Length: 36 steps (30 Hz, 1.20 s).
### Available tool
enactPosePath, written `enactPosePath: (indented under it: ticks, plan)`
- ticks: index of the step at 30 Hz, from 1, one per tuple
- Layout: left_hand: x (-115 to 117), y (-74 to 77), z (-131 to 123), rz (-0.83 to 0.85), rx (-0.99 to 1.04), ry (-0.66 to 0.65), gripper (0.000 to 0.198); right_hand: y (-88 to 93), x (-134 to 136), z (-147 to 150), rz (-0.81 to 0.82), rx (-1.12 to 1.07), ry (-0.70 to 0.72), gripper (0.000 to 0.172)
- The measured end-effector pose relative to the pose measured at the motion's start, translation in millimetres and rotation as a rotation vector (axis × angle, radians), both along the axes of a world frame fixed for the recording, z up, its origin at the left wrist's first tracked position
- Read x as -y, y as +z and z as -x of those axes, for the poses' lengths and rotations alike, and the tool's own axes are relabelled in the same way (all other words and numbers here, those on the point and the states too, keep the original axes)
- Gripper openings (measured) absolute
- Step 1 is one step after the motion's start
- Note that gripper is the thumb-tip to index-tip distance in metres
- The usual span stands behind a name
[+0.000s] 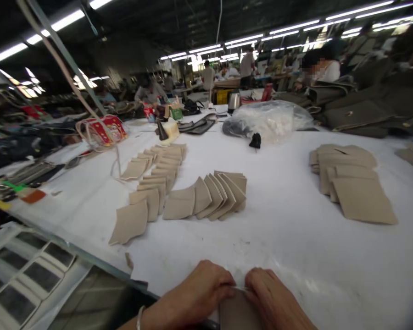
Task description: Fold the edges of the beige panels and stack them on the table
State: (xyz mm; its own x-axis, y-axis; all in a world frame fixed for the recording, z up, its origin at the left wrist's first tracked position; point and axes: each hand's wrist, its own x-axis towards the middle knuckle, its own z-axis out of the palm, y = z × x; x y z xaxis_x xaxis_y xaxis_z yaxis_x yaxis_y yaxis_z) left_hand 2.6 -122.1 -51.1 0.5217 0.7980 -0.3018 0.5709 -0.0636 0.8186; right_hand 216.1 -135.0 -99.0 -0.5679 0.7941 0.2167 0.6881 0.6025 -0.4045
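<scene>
At far left, dark grey rectangular panels in white sleeves [30, 275] are laid on a lower surface, about six being seen, partly cut off by the frame. On the white-covered table [296, 243], beyond them, small metal tools [29, 174] are grouped at the left edge, and a red-and-white printed bag with pale cords [101, 130] is placed further back. Thin, matte beige pieces with curved edges are overlapped in two fanned lines: a long line of about twelve [154, 183] and a shorter one of about seven [209, 197]. At the near table edge, the left hand [189, 298], with a silver bangle [139, 318] on its wrist, is curled closed, its fingers [223, 284] pinching the top edge of a flat taupe panel [237, 311]. The right hand [273, 298] is closed on the same edge, and the fingertips of both hands are nearly touching above the panel's middle, with the panel held below them and running out of frame. Further back, a crinkled transparent plastic bag of white material [268, 120] is placed beside a steel kettle [234, 101]. At right, about five or six beige pieces are loosely stacked [351, 183], and dark olive bags [356, 114] are piled behind them. Distant co-workers are seen at other benches, too blurred for detail.
</scene>
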Motion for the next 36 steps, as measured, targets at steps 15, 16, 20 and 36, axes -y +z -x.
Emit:
enactPosePath:
  ticks: [15,16,20,36]
  plan:
    - [6.6,-8.0,-1.4,0.070,0.015,0.107,0.015,7.2,2.5,1.2,0.103,-0.123,0.060,0.017]
    - [6.6,-8.5,-1.8,0.073,0.017,0.120,0.015,7.7,1.8,0.9,0.105,-0.118,0.073,0.018]
    - [6.1,-8.2,-4.7,0.111,0.031,0.185,0.015,10.9,-0.8,-0.7,0.146,-0.094,0.094,0.018]
    - [0.7,-1.5,-22.2,-0.003,0.039,0.102,0.017,16.1,1.8,-3.2,0.055,-0.108,0.096,0.018]
